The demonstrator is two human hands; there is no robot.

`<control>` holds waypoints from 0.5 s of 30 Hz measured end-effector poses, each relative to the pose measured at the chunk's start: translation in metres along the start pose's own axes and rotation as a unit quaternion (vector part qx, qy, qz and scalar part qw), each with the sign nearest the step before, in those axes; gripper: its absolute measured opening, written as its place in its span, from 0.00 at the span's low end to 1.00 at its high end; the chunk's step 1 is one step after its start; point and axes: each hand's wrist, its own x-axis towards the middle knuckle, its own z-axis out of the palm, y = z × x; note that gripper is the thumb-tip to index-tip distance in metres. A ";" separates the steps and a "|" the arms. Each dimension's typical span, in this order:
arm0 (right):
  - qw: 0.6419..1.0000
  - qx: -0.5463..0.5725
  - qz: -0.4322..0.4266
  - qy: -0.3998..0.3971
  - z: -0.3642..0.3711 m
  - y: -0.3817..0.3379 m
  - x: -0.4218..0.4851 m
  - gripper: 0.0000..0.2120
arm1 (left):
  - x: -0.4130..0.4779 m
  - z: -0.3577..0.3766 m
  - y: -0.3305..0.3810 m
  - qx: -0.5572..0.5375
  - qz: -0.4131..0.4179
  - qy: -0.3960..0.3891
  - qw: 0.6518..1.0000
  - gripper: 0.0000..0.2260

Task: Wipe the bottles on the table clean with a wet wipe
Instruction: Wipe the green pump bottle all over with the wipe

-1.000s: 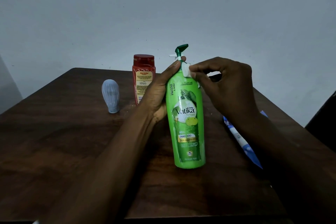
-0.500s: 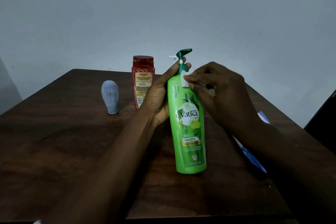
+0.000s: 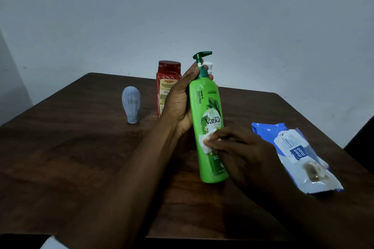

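My left hand (image 3: 180, 103) grips green bottle (image 3: 210, 127) high; right hand (image 3: 242, 153) presses wipe (image 3: 203, 143) on label. Plastic likely slick; neck safest.

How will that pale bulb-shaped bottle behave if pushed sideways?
Probably tips easily: the pale bottle stands on its narrow end with the wide bulb on top. Once down, its rounded body may roll across the table.
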 end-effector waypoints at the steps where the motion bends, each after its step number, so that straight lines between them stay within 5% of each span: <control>1: 1.000 0.003 -0.003 0.001 0.000 0.000 -0.001 0.12 | 0.000 0.000 0.000 0.000 0.002 -0.004 1.000 0.09; 15: 0.998 0.031 0.036 0.043 0.001 0.007 0.095 0.09 | -0.004 -0.001 0.005 -0.070 0.003 -0.045 0.997 0.09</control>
